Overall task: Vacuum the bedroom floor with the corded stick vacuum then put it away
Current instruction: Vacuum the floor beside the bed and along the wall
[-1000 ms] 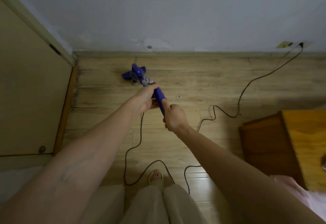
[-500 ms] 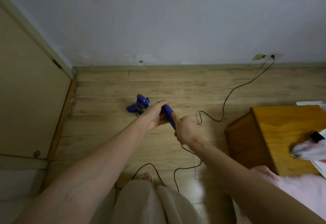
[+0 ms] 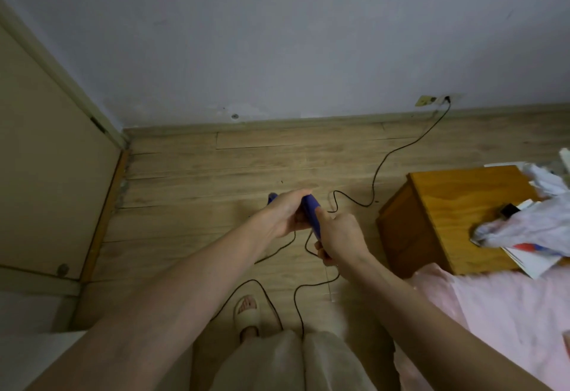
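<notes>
I hold the blue stick vacuum (image 3: 311,210) over the wooden floor (image 3: 246,159), seen end-on from above. My left hand (image 3: 285,215) grips the upper part of its body and hides most of it; a blue tip shows past my fingers. My right hand (image 3: 340,238) grips the handle end, nearer to me. The black power cord (image 3: 398,151) runs in loops across the floor to a wall socket (image 3: 444,99) at the back right.
A wooden nightstand (image 3: 447,215) with papers and a plastic bag stands at the right, beside a pink bedcover (image 3: 509,323). A beige door (image 3: 46,159) fills the left side. Cord loops lie round my slippered foot (image 3: 246,313).
The vacuum has been drawn back from the wall toward me, and its head is now hidden behind my left hand. The view has tilted up and the nightstand has come further into sight.
</notes>
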`<state>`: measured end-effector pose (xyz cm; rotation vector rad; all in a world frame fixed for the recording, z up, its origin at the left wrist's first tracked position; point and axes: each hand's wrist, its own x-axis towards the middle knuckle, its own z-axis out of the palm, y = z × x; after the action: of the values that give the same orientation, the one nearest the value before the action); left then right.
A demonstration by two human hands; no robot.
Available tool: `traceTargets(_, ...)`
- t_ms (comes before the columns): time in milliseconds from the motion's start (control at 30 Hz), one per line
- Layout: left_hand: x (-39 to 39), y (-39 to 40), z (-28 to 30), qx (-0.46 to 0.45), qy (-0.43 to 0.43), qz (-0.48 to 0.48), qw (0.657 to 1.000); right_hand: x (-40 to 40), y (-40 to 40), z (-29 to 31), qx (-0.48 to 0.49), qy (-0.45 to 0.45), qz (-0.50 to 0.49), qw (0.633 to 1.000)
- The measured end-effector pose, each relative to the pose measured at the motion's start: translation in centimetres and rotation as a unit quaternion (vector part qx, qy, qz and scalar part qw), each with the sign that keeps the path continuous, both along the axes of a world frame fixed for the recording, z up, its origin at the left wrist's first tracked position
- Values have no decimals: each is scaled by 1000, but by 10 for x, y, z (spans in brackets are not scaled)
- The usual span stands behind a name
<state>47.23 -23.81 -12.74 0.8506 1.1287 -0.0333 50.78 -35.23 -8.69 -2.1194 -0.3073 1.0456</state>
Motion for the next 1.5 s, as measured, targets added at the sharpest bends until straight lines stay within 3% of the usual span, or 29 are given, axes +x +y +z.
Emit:
traceTargets(533, 17, 63, -47, -8, 44, 81, 996, 14, 59, -55, 18, 81, 51, 995)
traceTargets(1133, 61, 259, -94, 0, 53, 44, 998, 49, 257, -131, 17, 76, 33, 996)
traceTargets(1500, 62, 318, -115, 3, 60, 17, 998, 50, 317, -158, -5, 96, 5, 995)
